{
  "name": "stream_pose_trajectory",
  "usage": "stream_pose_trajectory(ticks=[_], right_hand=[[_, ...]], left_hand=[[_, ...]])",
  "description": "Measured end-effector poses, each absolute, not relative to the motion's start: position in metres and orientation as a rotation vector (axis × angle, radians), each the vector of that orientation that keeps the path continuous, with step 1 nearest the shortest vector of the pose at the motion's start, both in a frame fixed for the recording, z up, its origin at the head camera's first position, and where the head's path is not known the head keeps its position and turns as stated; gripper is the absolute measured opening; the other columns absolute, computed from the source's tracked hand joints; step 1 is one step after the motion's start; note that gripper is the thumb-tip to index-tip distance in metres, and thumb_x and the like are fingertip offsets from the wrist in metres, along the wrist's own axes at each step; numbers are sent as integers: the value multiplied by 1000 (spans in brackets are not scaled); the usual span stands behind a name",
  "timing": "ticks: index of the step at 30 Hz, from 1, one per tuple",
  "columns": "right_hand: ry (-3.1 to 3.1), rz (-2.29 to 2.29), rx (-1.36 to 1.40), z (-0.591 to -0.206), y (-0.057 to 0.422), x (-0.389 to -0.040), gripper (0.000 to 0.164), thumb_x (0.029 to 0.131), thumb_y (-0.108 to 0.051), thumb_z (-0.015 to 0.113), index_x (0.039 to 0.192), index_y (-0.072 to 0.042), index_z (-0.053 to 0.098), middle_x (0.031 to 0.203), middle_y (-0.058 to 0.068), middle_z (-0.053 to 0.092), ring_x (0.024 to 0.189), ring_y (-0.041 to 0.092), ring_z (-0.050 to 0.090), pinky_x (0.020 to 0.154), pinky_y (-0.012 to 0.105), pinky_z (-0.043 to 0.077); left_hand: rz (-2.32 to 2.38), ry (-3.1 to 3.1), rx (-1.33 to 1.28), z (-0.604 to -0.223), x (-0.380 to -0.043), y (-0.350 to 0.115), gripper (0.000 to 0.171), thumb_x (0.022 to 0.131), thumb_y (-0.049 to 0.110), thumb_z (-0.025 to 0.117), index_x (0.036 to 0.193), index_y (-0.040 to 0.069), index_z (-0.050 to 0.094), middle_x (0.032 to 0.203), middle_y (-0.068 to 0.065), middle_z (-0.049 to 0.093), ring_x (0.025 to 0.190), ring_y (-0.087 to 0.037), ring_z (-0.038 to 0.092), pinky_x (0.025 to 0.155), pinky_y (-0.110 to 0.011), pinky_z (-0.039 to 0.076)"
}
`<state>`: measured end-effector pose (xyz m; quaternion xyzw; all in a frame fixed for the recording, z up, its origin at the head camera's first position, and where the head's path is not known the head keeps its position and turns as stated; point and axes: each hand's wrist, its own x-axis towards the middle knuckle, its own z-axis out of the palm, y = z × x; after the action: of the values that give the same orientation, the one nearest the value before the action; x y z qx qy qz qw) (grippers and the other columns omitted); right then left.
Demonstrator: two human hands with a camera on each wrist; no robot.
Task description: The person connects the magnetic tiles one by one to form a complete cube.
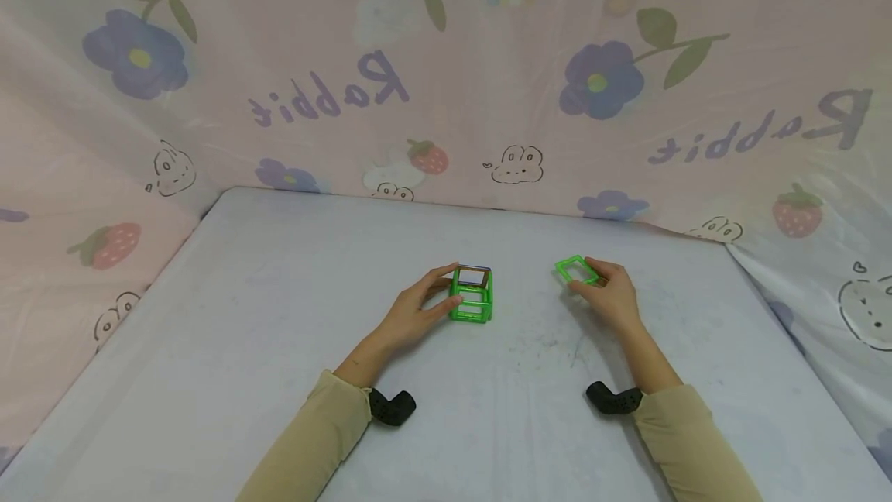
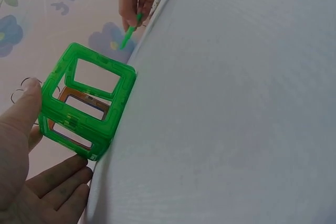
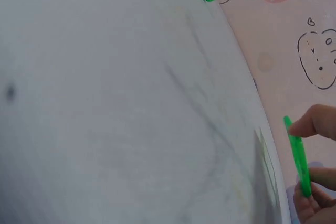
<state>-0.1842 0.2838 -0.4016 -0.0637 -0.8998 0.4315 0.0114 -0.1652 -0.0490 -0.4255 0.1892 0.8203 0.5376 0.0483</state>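
My left hand (image 1: 409,318) holds a small box built of square magnetic tiles (image 2: 71,120), its thumb on one side and fingers on the other. Most of the box's tiles are green, translucent frames with open-looking centres; a brown-orange tile (image 1: 485,277) forms part of its far upper side. To the right, my right hand (image 1: 615,297) pinches a single green square magnetic tile (image 3: 298,156) between thumb and fingers. That tile is tilted, apart from the box, and appears edge-on in both wrist views.
Both hands work over a table under a white cloth (image 1: 279,269). Faint dark marks (image 1: 550,355) show on the cloth between the forearms. A printed curtain (image 1: 460,115) with flowers, rabbits and strawberries rises along the back and sides. A black device (image 1: 393,407) sits at the left wrist, another (image 1: 613,400) at the right.
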Motion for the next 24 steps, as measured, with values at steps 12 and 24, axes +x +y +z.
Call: stream_pose_trajectory(ticks=[12,24], right_hand=[[-2720,1480,-94,-397,273,-181,64,89,-16,68,143,2,40,141,27,34,130,40,37,110,49,34],[-2599,1558,-25,-398,264,-179,63,86,-16,71,143,-6,45,140,16,38,124,30,41,86,14,40]], left_hand=[[1646,2492,580,-427,-166,-49,55,93,27,64,144,27,43,133,-11,58,131,-25,49,112,-46,32],[1652,2477,555,-426,-165,-49,57,93,30,64,145,24,42,135,-11,57,133,-27,47,112,-49,31]])
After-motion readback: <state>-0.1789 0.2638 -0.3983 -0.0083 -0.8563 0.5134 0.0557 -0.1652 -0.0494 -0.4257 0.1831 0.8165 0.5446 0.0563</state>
